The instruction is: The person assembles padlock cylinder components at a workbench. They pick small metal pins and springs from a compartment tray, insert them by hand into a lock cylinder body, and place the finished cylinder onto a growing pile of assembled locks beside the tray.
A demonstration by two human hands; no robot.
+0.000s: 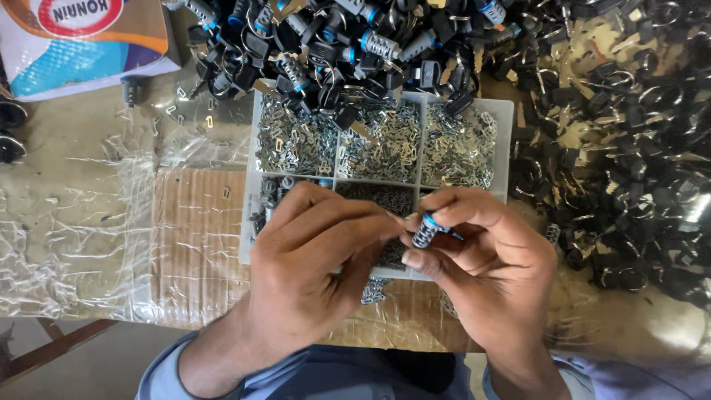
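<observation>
From my remote seat I see both hands meeting over the near edge of a compartmented plastic tray (252,141). My right hand (489,259) pinches a small lock cylinder (426,231), silver with a blue band, between thumb and fingers; it sits tilted, just at 3 o'clock of the left fingertips. My left hand (318,259) is curled tight, its fingertips closed together right against the cylinder; whether they hold some tiny part I cannot tell.

The tray's far row has three compartments, each heaped with small flat metal plates (378,141). The near row is mostly hidden by my hands: the left cell shows a few grey cylinder bodies (270,191), the middle one a mass of fine dark pieces (381,197).

At 12 o'clock of the tray lies a pile of black keys and blue-banded cylinders (333,37), spilling onto its far edge. At 3 o'clock spreads a wide heap of black parts with metal rings (629,148). At 10 o'clock sits a colourful bag (81,44). Crinkled clear film (74,222) covers the table at 9 o'clock.
</observation>
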